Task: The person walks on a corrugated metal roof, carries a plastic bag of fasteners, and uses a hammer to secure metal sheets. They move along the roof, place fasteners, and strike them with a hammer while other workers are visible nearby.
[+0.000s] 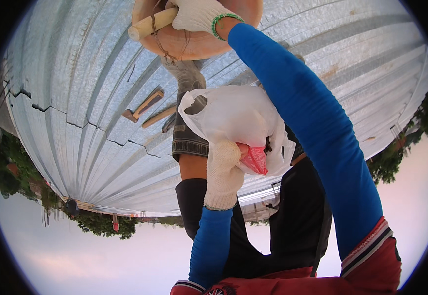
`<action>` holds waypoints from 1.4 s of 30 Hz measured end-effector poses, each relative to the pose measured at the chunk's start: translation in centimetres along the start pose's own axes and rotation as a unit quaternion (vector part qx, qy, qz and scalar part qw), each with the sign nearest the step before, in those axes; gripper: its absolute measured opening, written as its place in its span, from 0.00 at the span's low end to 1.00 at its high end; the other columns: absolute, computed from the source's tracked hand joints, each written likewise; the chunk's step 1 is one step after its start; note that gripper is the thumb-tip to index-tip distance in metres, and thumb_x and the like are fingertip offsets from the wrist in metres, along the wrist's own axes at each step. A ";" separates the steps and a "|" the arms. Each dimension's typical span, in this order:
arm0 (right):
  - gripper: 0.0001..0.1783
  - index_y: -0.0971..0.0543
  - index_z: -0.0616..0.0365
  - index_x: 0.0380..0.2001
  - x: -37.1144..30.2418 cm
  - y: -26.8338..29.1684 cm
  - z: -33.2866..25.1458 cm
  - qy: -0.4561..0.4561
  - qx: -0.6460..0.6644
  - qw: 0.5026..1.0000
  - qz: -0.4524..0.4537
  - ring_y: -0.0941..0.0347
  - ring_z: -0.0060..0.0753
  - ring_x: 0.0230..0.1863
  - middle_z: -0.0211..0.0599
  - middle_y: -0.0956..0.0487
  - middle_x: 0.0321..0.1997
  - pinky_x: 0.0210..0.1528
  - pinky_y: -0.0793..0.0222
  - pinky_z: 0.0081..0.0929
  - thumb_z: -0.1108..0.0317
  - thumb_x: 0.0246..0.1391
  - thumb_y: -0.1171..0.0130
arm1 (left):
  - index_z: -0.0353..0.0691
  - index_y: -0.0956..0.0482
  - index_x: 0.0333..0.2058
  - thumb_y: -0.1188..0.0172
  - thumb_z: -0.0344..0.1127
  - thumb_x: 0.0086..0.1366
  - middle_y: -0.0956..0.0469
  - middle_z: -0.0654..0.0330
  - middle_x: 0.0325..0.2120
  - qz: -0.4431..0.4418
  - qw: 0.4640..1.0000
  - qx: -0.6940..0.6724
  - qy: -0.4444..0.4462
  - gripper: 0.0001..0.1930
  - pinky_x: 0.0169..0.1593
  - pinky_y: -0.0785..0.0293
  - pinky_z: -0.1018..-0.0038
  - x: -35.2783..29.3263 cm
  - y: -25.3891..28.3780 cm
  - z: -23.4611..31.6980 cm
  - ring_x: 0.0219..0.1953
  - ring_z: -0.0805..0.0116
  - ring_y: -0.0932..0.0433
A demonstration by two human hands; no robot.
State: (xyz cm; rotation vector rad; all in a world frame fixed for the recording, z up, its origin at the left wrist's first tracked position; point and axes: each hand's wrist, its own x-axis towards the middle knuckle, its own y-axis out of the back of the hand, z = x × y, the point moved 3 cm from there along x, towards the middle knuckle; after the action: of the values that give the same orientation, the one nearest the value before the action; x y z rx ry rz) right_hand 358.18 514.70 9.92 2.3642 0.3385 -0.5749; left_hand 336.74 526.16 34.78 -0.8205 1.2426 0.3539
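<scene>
My left hand (pixel 223 169), in a white knit glove, is closed on a thin white plastic bag (pixel 238 110) in front of my legs. A pink-red plastic piece (pixel 256 161) shows beside its fingertips. What the bag contains is hidden. My right hand (pixel 199 14), also gloved in white with a green cuff edge, reaches to the top of the view. It is closed around a pale wooden handle (pixel 152 24), over an orange-brown basin (pixel 246 17). The handle's other end is out of sight. Thin twisted wire (pixel 162 46) hangs across the basin's rim.
Ribbed metal sheeting (pixel 76 73) lies under my boots (pixel 187 78), with a jagged overlapping seam at left. On it rest a wooden-handled hammer-like tool (pixel 145 104), a second wooden handle (pixel 159 117) and a dark tool (pixel 168 125). Trees (pixel 96 223) stand beyond the sheeting's edge.
</scene>
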 end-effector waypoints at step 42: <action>0.27 0.25 0.70 0.61 -33.5 31.5 -8.3 -0.295 0.503 0.797 0.158 0.24 0.20 0.30 0.33 0.18 0.37 0.32 0.27 0.21 0.71 0.61 0.32 | 0.37 0.32 0.69 0.36 0.56 0.73 0.25 0.53 0.66 -0.119 0.991 0.046 -0.044 0.37 0.72 0.30 0.51 -8.8 -6.2 2.8 0.68 0.53 0.26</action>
State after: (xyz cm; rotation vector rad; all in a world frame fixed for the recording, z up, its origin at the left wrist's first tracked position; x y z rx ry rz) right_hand 343.70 493.94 49.21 2.8744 -0.8496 -1.5454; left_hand 339.88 525.64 45.36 -0.8538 1.0577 0.1366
